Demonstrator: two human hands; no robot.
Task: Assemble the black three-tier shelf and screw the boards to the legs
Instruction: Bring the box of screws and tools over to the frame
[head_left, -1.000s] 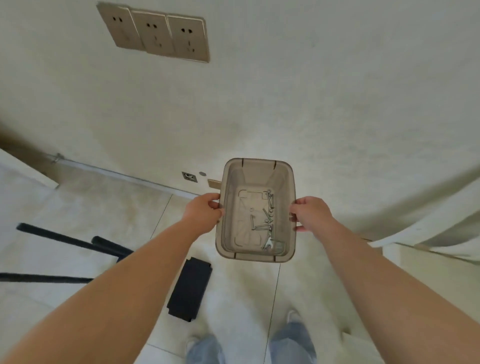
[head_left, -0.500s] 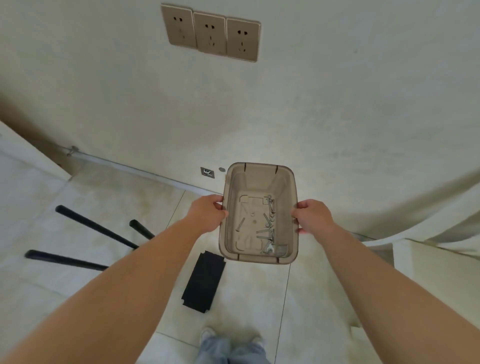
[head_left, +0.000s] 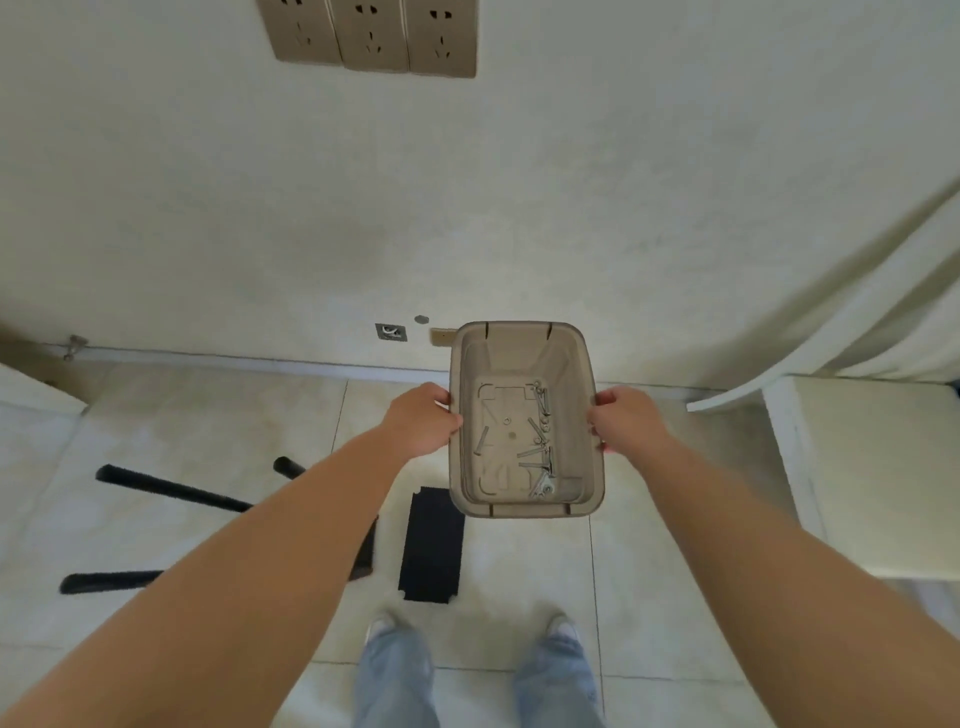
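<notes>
Both arms reach forward, nearly straight. The left hand (head_left: 423, 421) and the right hand (head_left: 626, 421) each curl around a bin's (head_left: 524, 353) long rim.

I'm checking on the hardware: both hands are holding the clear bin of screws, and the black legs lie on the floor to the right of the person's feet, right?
Not quite. In the head view the left hand and right hand do hold the clear bin with the screws, but the black legs lie on the floor to the left of the feet, not the right.
</notes>
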